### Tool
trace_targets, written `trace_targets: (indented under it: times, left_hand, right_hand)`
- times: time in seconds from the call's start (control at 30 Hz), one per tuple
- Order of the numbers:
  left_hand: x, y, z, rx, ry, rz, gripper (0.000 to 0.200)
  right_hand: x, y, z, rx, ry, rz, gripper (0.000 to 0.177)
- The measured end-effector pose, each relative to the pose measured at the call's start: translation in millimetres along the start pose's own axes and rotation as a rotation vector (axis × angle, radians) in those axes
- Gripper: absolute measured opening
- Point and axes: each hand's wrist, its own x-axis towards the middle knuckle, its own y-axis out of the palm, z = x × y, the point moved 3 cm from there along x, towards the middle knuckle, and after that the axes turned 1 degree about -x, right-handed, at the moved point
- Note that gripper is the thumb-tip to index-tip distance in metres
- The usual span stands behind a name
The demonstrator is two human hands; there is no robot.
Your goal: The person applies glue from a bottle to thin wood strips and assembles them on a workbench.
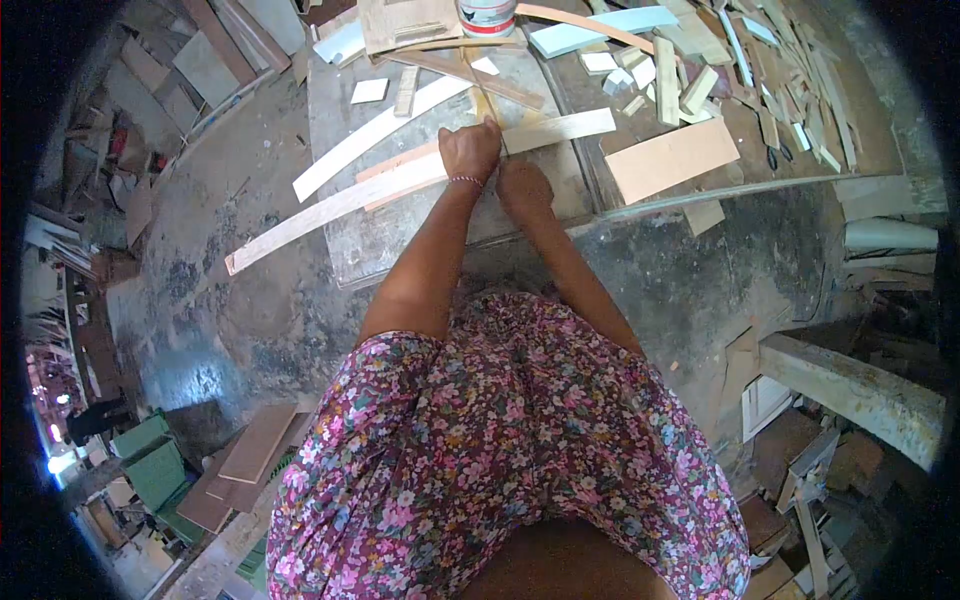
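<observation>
A long pale wood strip (350,205) lies slantwise over the low work board (350,250), its left end jutting past the board's edge. My left hand (470,152), a bracelet at its wrist, is closed on top of the strip. Close beside it on the right, my right hand (525,188) is closed just below the strip; what its fingers hold, if anything, is hidden. A thin dark line (480,88) runs from between the hands toward the white bucket (487,17). An orange-tinted strip (405,160) lies partly under the pale one.
On the right stand a light brown panel (672,160), short wood blocks (666,80), a pair of scissors (779,156) and many thin offcuts (825,90). A curved white strip (370,130) and a small white square (370,91) lie beyond the left hand.
</observation>
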Motion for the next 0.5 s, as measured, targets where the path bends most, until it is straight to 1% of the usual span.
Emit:
trace_targets:
  times: [0.03, 0.13, 0.23, 0.33, 0.43, 0.5]
  left_hand:
    - [-0.3, -3.2, -0.8, 0.017, -0.008, 0.013, 0.046]
    - [1.3, -1.1, 2.8, -0.042, -0.026, -0.048, 0.049]
    - [1.5, 1.1, 2.0, 0.025, 0.011, -0.03, 0.046]
    - [-3.0, -5.8, 3.2, -0.044, 0.09, -0.053, 0.045]
    - [-3.5, -13.8, 7.0, -0.113, 0.183, -0.05, 0.037]
    - [-5.3, -22.7, 13.9, -0.272, 0.269, 0.071, 0.027]
  right_hand:
    - [-4.8, -2.4, 1.2, 0.01, -0.002, -0.024, 0.034]
    - [-34.3, -8.6, 0.3, -0.106, -0.1, -0.036, 0.022]
    - [-35.8, 1.1, -17.9, -0.033, -0.059, -0.003, 0.023]
    - [-32.6, 7.0, -18.9, -0.013, -0.031, -0.023, 0.023]
    - [-37.2, 2.6, -18.8, 0.054, -0.055, -0.086, 0.027]
    - [-38.8, 6.8, -21.0, 0.086, -0.061, -0.116, 0.027]
